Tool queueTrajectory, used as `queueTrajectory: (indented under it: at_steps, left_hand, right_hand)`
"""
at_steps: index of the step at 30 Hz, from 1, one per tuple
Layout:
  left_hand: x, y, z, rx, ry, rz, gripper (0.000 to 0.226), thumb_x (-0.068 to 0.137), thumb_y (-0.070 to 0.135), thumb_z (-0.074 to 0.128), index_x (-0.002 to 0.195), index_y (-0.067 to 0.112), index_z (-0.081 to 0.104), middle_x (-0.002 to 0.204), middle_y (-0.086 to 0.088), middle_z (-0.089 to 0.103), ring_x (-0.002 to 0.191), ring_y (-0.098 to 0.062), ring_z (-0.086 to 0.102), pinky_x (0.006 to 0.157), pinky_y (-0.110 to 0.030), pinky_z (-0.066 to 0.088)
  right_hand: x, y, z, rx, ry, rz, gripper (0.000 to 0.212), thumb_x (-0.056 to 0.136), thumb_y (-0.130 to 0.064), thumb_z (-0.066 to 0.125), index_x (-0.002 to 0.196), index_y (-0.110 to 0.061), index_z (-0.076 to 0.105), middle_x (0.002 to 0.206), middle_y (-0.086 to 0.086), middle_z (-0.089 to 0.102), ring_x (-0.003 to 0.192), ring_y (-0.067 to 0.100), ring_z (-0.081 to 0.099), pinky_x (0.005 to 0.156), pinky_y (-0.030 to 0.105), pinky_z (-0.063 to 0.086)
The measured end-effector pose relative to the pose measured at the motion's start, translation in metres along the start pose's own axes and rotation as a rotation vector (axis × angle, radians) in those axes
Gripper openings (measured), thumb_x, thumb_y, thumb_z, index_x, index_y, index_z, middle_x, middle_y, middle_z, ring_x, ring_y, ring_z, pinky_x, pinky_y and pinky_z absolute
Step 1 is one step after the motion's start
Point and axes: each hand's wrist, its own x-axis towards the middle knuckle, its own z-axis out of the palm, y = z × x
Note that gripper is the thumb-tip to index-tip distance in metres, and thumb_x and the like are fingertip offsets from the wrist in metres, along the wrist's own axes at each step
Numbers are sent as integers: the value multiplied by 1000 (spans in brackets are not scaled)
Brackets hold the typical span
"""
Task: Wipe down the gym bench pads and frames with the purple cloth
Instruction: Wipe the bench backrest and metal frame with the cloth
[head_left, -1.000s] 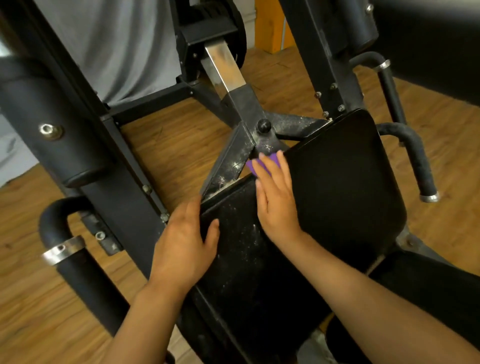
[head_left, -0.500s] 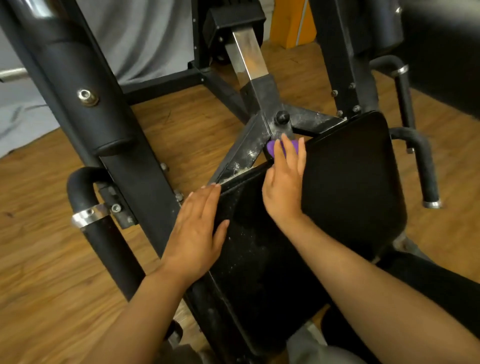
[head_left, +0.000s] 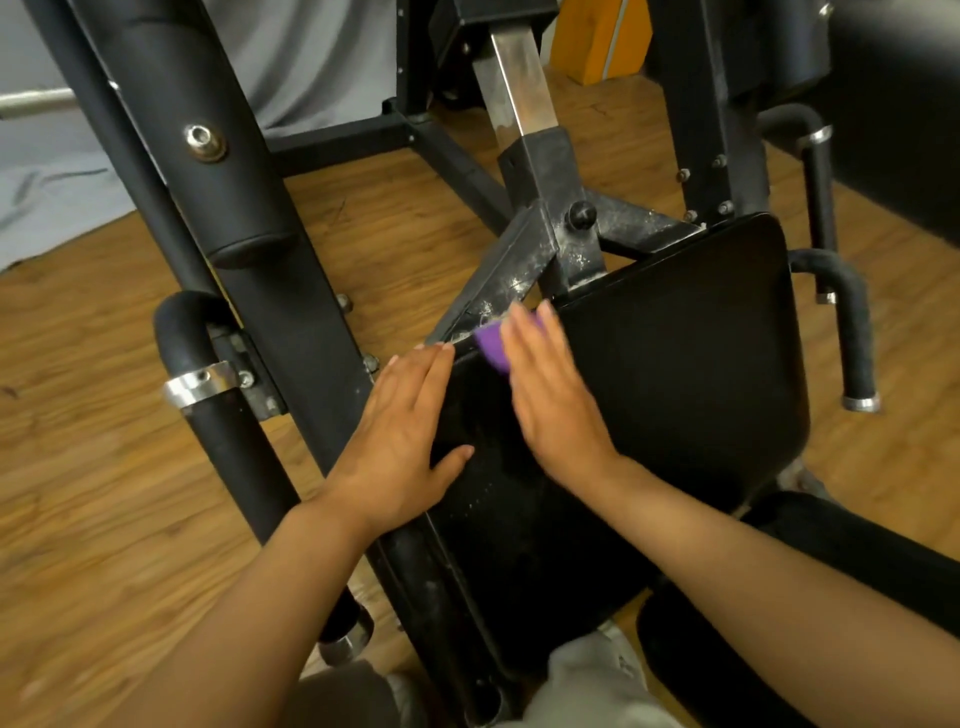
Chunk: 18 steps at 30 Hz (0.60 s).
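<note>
The purple cloth (head_left: 491, 349) was pressed onto the seat pad's (head_left: 675, 353) far edge by the flat, straight-fingered right hand (head_left: 550, 400); the left hand (head_left: 400, 441) was laid flat on its left edge.

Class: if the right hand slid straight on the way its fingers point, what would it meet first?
The right hand would likely meet the dusty frame strut beyond the pad edge; depth unclear.
</note>
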Motion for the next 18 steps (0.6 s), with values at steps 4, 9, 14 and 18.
queueTrajectory:
  at_steps: [4,9,14,18]
  left_hand:
    - [1,1,-1,25,5,6,96,82,33,72,152,7,12,155,-13,21,146,-25,11,119,-35,0]
    - [2,1,0,43,-1,13,98,82,32,71,153,6,9,155,-14,19,146,-26,9,120,-36,-3]
    - [3,2,0,41,31,21,97,81,30,72,152,4,11,154,-15,20,144,-27,11,118,-33,-5]
    - [2,3,1,27,25,17,95,82,30,70,152,3,12,154,-16,21,144,-27,12,119,-34,-3]
  right_hand:
    - [3,-29,11,164,185,346,52,100,-19,30,148,-5,17,158,10,14,147,29,2,120,39,12]
    - [-132,-54,42,-40,-55,112,54,103,-27,22,150,-7,2,160,6,-3,147,31,-2,116,47,21]
    - [-145,-38,36,-152,-167,-15,56,96,-28,37,144,-2,22,150,13,23,145,32,6,111,47,31]
    - [-61,-29,20,10,16,173,55,98,-19,37,146,-1,19,155,15,18,145,33,8,117,45,22]
